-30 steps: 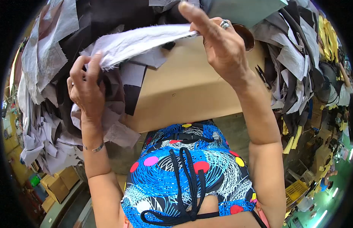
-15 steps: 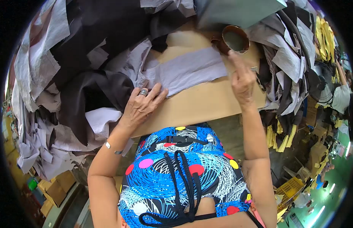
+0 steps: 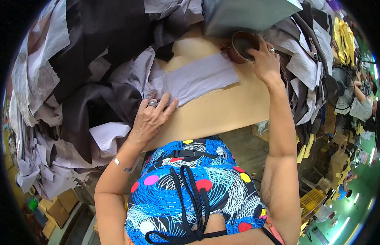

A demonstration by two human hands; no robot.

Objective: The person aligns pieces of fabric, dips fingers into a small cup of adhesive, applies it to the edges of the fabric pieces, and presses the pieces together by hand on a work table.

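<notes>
My left hand [image 3: 152, 119] lies with its fingers apart on the near left end of a pale lilac-grey cloth strip [image 3: 202, 77], pressing it against the tan board [image 3: 214, 110]. The strip lies spread out on the board, its left end meeting crumpled pale cloth. At the board's far right stands a brown mug [image 3: 237, 52] with greyish contents. My right hand [image 3: 265, 61] is closed at the mug's right rim, one digit reaching inside and others along the outside. How deep the inner fingertip goes is hidden.
Dark and pale cloth pieces [image 3: 104, 41] are heaped left and behind. A grey box-like block [image 3: 251, 16] stands behind the mug. More hanging cloth [image 3: 306, 65] crowds the right side, with a fan [image 3: 342, 87] beyond. Several people are farther off at right.
My right hand has moved from the near side of the mug to its right rim, fingers now at the opening. My left hand stays on the cloth. The view has shifted slightly.
</notes>
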